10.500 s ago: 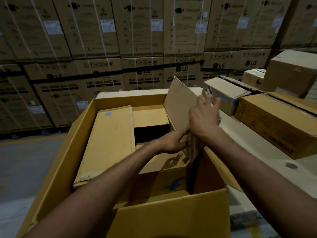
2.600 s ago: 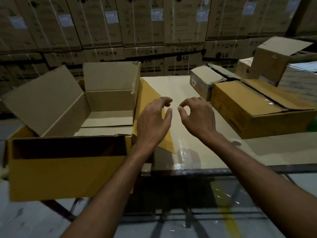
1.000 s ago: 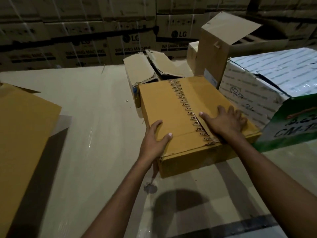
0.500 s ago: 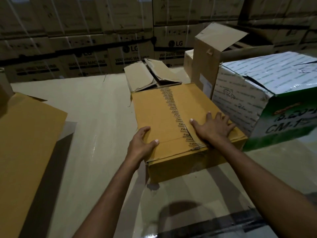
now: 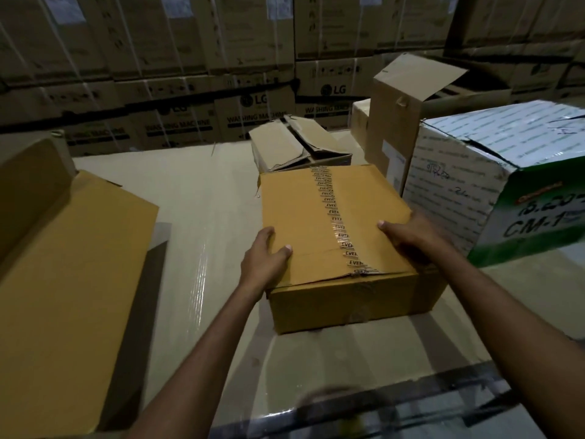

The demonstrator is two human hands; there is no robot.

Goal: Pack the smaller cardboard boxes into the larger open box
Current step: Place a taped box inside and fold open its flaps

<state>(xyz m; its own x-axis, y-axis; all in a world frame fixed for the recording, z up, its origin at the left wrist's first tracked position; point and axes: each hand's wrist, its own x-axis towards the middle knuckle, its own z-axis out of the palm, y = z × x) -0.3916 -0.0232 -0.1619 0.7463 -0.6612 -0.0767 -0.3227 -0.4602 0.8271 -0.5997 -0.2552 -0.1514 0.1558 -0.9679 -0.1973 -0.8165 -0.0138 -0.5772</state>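
A flat yellow-brown cardboard box (image 5: 323,223), sealed with a strip of printed tape, lies on the table in the middle of the view. My left hand (image 5: 264,264) grips its near left edge, thumb on top. My right hand (image 5: 411,237) holds its right edge, thumb on top and fingers down the side. At the far left, a yellow flap of the larger open box (image 5: 63,267) hangs over the table; its inside is out of view.
A white-and-green carton (image 5: 493,185) stands right beside the held box. Behind it are a tall brown box with a raised flap (image 5: 395,128) and a crumpled small box (image 5: 294,147). Stacked washing-machine cartons (image 5: 190,74) wall the back. The table's near edge (image 5: 380,403) is close.
My right hand slid from flat on the box's top to its right edge. The box has shifted toward me and slightly left. Both hands now clasp its sides.
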